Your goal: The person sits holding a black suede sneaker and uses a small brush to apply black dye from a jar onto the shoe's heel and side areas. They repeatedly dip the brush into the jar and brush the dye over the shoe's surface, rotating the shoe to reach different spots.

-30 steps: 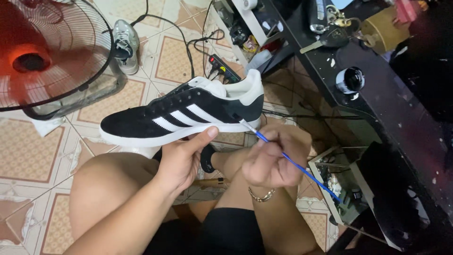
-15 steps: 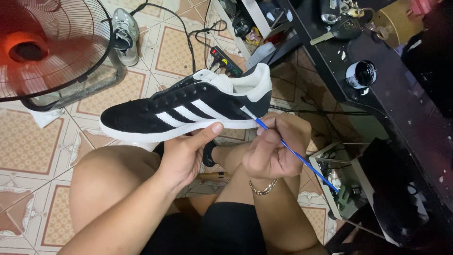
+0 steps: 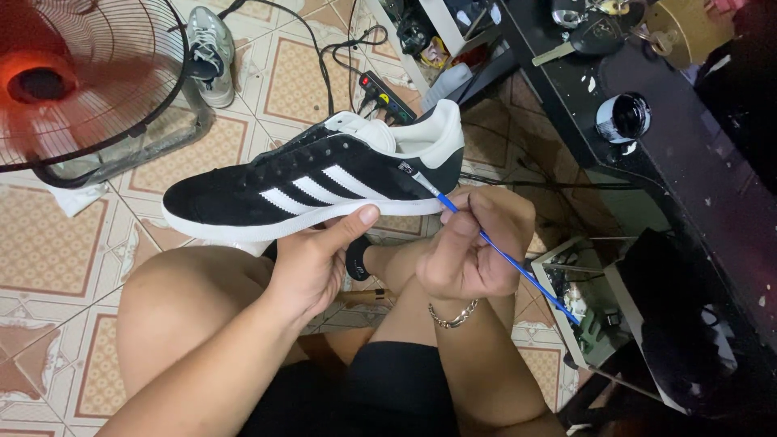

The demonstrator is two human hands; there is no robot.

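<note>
Black suede sneaker (image 3: 316,182): held on its side above the knees, white stripes and white sole edge facing up, heel toward the right hand.
Left hand (image 3: 312,263): closed around the sole from below, thumb pressed on the white sole edge, bearing the shoe's weight.
Right hand (image 3: 473,247): curled shut on a thin blue paintbrush (image 3: 494,247), pen-fashion; a metal bracelet (image 3: 453,316) sits at the wrist.
Brush tip: touching the black side panel by the heel, just ahead of the right hand's fingers.
Progress: stripes, heel tab and sole look clean white and the suede evenly black; as far as I can judge only fine touch-up near the heel is in hand, though the far side of the shoe is hidden.
Paint pot (image 3: 623,117): open, on the dark table (image 3: 712,194) well beyond the right hand.
Edges: table edge runs close outside the right hand; the brush handle points back toward it.
Open room: tiled floor (image 3: 65,251) beyond the left hand, with a running fan (image 3: 77,81) farther off; power strip (image 3: 387,95) and cables past the shoe.
</note>
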